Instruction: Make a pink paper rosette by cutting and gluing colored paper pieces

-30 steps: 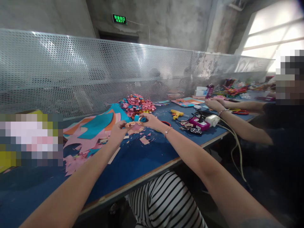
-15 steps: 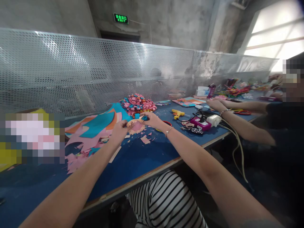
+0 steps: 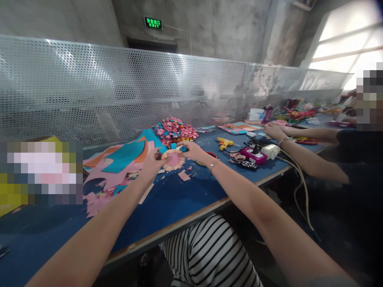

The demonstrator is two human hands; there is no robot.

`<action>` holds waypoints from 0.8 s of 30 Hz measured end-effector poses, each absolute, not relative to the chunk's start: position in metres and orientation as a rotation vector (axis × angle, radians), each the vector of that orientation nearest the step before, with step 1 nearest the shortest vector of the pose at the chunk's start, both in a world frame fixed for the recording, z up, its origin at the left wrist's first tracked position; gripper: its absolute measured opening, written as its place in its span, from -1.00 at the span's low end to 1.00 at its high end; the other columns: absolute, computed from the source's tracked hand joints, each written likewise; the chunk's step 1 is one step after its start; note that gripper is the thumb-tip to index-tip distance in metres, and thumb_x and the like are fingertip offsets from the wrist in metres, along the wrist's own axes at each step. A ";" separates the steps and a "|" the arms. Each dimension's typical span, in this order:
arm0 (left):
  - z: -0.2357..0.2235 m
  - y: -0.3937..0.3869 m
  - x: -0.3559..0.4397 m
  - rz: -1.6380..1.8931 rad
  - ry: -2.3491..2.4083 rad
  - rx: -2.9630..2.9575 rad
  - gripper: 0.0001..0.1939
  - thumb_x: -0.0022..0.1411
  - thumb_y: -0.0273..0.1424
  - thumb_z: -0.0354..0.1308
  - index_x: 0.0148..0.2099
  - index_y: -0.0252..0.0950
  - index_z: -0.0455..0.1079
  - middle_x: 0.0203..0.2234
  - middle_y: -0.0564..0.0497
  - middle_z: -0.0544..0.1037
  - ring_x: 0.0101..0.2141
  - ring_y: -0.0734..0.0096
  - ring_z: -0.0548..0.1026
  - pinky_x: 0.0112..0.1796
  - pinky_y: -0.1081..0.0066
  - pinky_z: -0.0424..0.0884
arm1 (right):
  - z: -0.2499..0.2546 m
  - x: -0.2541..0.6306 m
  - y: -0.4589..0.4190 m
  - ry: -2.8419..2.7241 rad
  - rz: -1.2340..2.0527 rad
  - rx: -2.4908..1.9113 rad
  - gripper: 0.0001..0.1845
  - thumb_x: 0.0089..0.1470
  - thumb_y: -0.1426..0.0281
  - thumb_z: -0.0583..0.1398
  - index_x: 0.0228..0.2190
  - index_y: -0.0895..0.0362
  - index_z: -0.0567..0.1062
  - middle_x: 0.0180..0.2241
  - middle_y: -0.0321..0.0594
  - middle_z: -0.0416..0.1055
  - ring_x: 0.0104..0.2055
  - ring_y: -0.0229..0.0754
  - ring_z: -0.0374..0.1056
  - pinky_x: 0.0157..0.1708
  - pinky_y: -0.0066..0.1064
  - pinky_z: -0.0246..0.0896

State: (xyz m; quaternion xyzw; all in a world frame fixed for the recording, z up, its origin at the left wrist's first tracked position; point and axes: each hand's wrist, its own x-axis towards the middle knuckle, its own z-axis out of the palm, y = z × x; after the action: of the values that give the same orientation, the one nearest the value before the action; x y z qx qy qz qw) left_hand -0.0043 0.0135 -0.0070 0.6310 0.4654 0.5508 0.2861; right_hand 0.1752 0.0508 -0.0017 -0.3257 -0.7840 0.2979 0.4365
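Between my hands is a round pink craft piece (image 3: 173, 159) with a cream, scalloped border, its face tipped toward me. My left hand (image 3: 154, 160) pinches its left edge between thumb and fingers. At its upper right edge my right hand (image 3: 193, 152) is closed, with a bit of blue material by its fingertips. Small pink scraps (image 3: 184, 175) lie just in front of it on the blue table (image 3: 179, 203). Behind it rises a heap of pink, blue and orange cut pieces (image 3: 173, 131).
Blue, orange and pink sheets (image 3: 125, 157) spread out at the left. To the right are a yellow glue gun (image 3: 224, 142), a purple power strip (image 3: 253, 155) and cables. A co-worker's hands (image 3: 273, 130) work farther right. A perforated metal screen (image 3: 119, 91) stands behind the table.
The round piece has tilted so its pink face and border show more fully. My left fingers have shifted slightly on its edge; my right hand stays nearly in place.
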 end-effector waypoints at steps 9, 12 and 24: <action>-0.005 0.014 -0.004 1.537 1.079 1.658 -0.46 -0.26 -0.35 0.31 -0.15 -0.27 0.26 -0.47 0.13 0.34 -0.46 0.52 0.36 -0.42 0.47 0.31 | -0.002 0.177 0.052 -1.982 0.675 -0.836 -0.66 -0.14 0.44 0.22 -0.23 0.21 0.42 -0.16 -0.14 0.38 -0.20 -0.24 0.29 -0.19 -0.39 0.18; -0.006 0.016 -0.005 1.560 1.091 1.623 -0.51 -0.27 -0.32 0.32 -0.24 -0.27 0.24 -0.45 0.10 0.37 -0.45 0.51 0.37 -0.41 0.45 0.32 | 0.000 0.178 0.051 -1.984 0.625 -0.836 -0.69 -0.14 0.43 0.21 -0.25 0.20 0.43 -0.16 -0.15 0.39 -0.18 -0.24 0.29 -0.17 -0.38 0.16; -0.005 0.010 -0.002 1.546 1.205 1.610 -0.53 -0.23 -0.29 0.28 -0.24 -0.29 0.23 -0.49 0.11 0.38 -0.45 0.48 0.38 -0.41 0.43 0.32 | -0.001 0.179 0.051 -1.989 0.612 -0.835 -0.71 -0.13 0.46 0.20 -0.26 0.21 0.43 -0.16 -0.15 0.39 -0.12 -0.23 0.28 -0.09 -0.37 0.13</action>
State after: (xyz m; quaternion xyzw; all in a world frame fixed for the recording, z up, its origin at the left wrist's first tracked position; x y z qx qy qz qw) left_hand -0.0021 0.0095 -0.0050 0.6061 0.4533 0.5817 0.2980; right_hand 0.1789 0.0509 -0.0011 -0.3352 -0.7989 0.2459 0.4347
